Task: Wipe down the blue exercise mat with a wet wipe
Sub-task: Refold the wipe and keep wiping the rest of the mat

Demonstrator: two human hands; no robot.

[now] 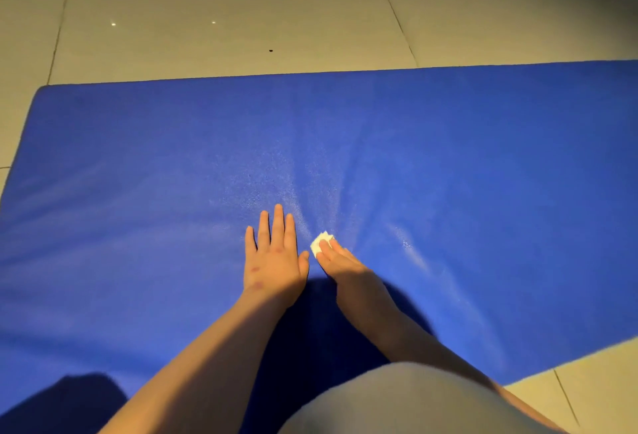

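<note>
The blue exercise mat (448, 157) lies flat across the tiled floor and fills most of the view. My left hand (274, 257) rests palm down on the mat near its middle, fingers straight and slightly spread. Just to its right, my right hand (341, 263) presses a small folded white wet wipe (319, 242) onto the mat with straight fingers; most of the wipe is hidden beneath the fingertips. Shiny damp streaks fan out on the mat beyond and to the right of the wipe.
Beige floor tiles (224, 2) lie beyond the mat's far edge, with a small dark speck (270, 51) on them. More tile shows at the bottom right (593, 385). My knee in grey fabric (407, 402) is at the bottom edge.
</note>
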